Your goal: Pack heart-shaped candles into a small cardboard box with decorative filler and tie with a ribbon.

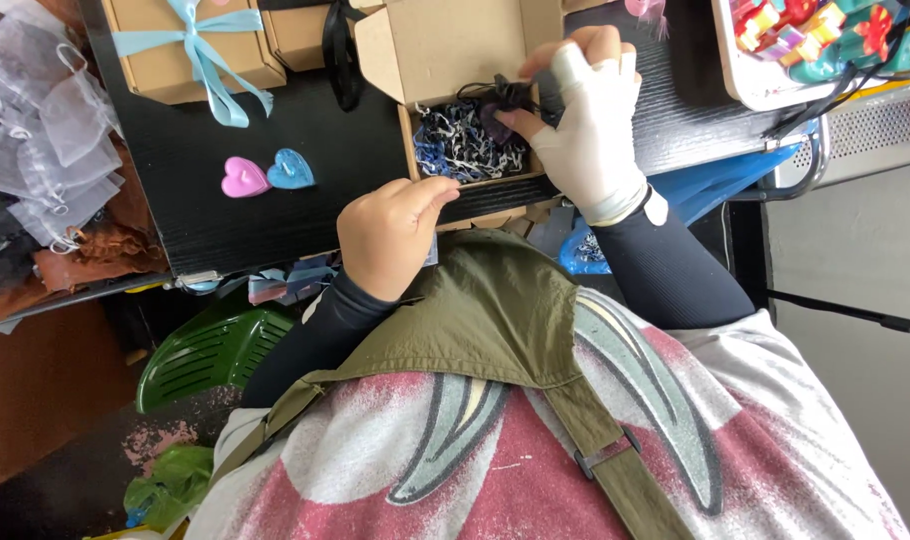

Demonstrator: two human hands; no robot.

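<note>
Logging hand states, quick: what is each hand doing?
Left hand: closed; holding anything cannot be told.
Right hand: closed on a small dark pouch.

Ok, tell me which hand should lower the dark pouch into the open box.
Right, most likely. The right hand already pinches the dark pouch just above the shredded paper in the open box. The left hand is curled shut at the table edge.

right hand (587,120) – dark pouch (510,100), open box (445,60)
</note>
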